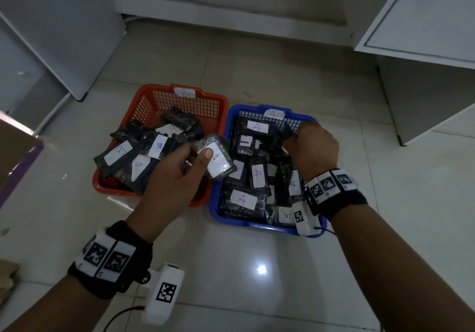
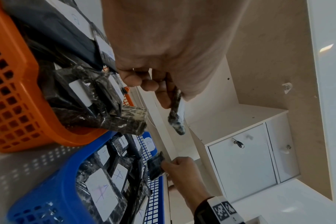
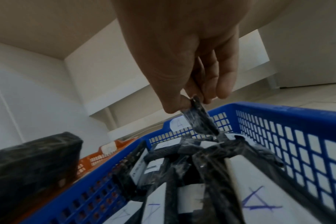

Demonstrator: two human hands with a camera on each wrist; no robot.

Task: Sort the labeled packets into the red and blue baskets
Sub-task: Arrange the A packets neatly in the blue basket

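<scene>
**Two packets in hand over the baskets, both nearest the blue one**

The left hand (image 1: 177, 175) pinches a wrapped packet (image 1: 214, 159) between thumb and fingers, its white label facing up; the mark on it reads as an A, though the thumb covers part of it. This packet hangs above the seam where the red basket (image 1: 144, 95) meets the blue basket (image 1: 218, 211), its long axis running roughly from the near left to the far right. The blue basket, tagged A on its far rim, lies just to the right of it, so the drop is judged a short move rightward.

The right hand (image 1: 312, 149) is already over the far part of the blue basket, thumb and fingertips nipping the top edge of a thin dark packet (image 3: 201, 118) that dangles nearly upright, its lower end touching the heap below. Its label cannot be read.

The packets are flat, dark rectangles in crinkled glossy film with white paper stickers; they look light and slippery. Both baskets are stiff plastic lattice on a polished tile floor (image 1: 231, 267), the red one holding B-labelled packets, the blue one A-labelled.
</scene>
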